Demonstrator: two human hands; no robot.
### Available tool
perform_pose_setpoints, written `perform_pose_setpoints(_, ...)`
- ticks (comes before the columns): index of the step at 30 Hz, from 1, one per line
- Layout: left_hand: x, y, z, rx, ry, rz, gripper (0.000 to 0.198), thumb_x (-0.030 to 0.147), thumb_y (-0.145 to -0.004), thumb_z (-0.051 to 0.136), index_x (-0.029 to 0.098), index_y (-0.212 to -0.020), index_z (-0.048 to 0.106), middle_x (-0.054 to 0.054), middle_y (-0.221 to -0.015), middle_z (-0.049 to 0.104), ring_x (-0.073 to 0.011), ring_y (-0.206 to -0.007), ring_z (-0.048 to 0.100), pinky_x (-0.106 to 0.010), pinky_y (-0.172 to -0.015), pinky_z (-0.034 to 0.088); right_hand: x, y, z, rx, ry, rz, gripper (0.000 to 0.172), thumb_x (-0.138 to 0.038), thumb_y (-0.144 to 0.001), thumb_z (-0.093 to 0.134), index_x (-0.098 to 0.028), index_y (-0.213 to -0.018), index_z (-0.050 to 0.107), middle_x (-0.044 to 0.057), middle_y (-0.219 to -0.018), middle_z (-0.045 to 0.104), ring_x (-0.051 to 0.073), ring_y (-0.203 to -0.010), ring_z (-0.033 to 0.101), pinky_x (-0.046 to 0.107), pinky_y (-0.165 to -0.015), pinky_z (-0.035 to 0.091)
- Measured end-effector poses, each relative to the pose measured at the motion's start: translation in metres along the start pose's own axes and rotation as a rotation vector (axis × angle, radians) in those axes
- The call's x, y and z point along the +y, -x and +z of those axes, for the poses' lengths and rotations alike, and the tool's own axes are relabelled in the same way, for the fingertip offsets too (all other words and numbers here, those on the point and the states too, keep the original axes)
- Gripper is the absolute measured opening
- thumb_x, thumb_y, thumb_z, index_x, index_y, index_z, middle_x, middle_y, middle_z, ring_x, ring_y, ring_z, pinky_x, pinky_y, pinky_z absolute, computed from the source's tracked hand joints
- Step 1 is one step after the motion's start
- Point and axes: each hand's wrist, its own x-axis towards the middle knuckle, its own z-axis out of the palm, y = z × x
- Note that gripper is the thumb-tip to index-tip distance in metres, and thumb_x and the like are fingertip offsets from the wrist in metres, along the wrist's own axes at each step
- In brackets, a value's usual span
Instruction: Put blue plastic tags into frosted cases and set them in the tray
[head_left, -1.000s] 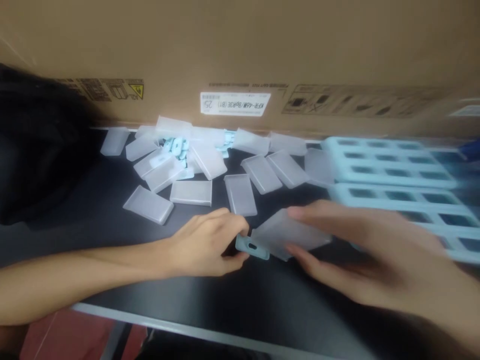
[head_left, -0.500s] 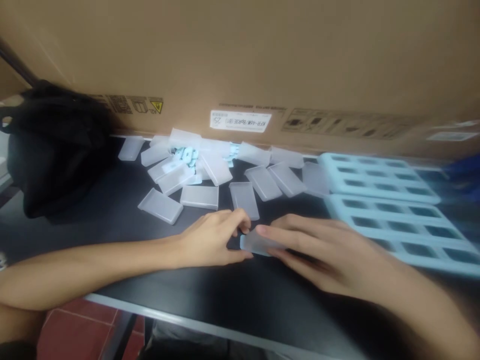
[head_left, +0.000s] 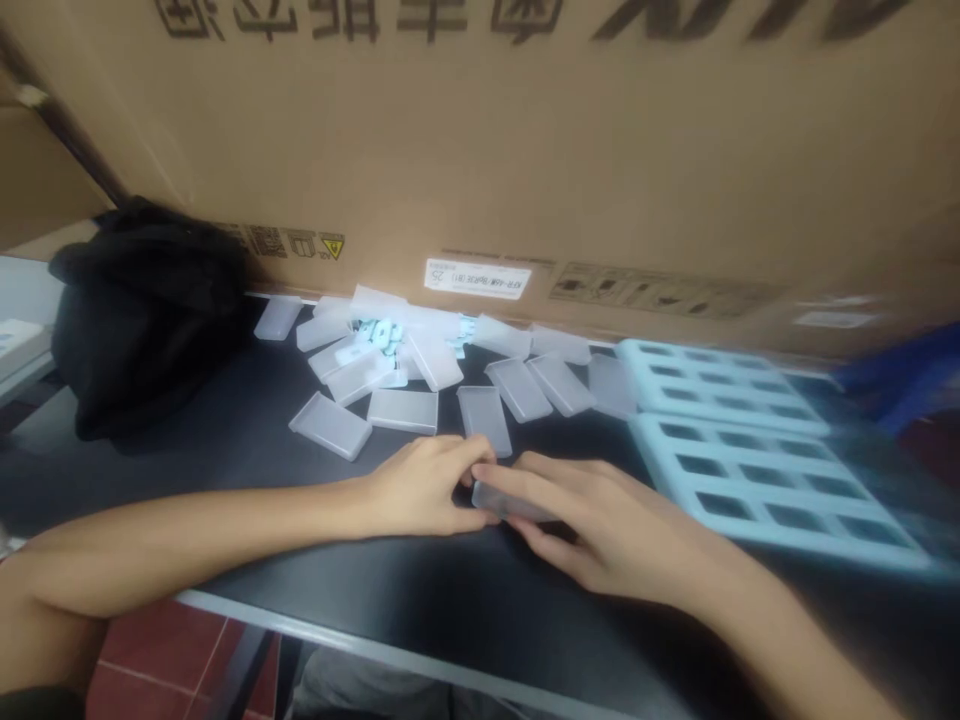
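A small translucent plastic case (head_left: 517, 503) is held between my two hands, low over the dark tabletop. My right hand (head_left: 600, 520) grips it from the right, fingers along its top and thumb underneath. At its left end, my left hand (head_left: 427, 487) has curled fingers and thumb closed around the edge; the fingertips are partly hidden. Just beyond the hands lies a loose translucent plastic sleeve (head_left: 485, 420). Several similar sleeves are scattered behind, with small light-blue plastic pieces (head_left: 381, 335) heaped among them.
Two light-blue trays with rectangular openings, a nearer tray (head_left: 772, 490) and a farther tray (head_left: 720, 385), lie at the right. A black cloth bag (head_left: 146, 320) sits at the left. A large cardboard box (head_left: 480, 150) walls off the back. Something blue (head_left: 900, 375) is at the far right.
My right hand has shifted left, bringing the case closer into my left hand's fingers. The case's light-blue left end is now less visible. The camera view has tilted up slightly.
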Motion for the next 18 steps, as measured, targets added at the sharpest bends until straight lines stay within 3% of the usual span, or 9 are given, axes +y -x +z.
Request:
perform_pose_setpoints(11,0.002,0.000,-0.004,0.007,-0.044,0.036,0.034,0.042,-0.083,0.078,0.023,-0.094,0.052,0.002,-0.092,0.066,-0.0188,-0.085,0.065,-0.028,-0.071,0.045,-0.013,-0.004,-0.009,-0.101,-0.026,0.060,0.038,-0.011,-0.096,0.050,-0.025,-0.131,0.058,0.003,-0.098,0.077,0.020,-0.075,0.073,0.031,-0.066,0.051)
perform_pose_setpoints(18,-0.004,0.001,-0.003,0.027,-0.064,0.095,0.035,0.045,-0.084,0.079,0.022,-0.096,0.055,0.001,-0.089,0.066,-0.0183,-0.082,0.064,-0.028,-0.069,0.044,-0.027,-0.011,-0.013,-0.133,0.025,0.178,0.032,-0.008,-0.090,0.053,-0.024,-0.118,0.057,0.000,-0.082,0.075,0.021,-0.068,0.071,0.028,-0.058,0.041)
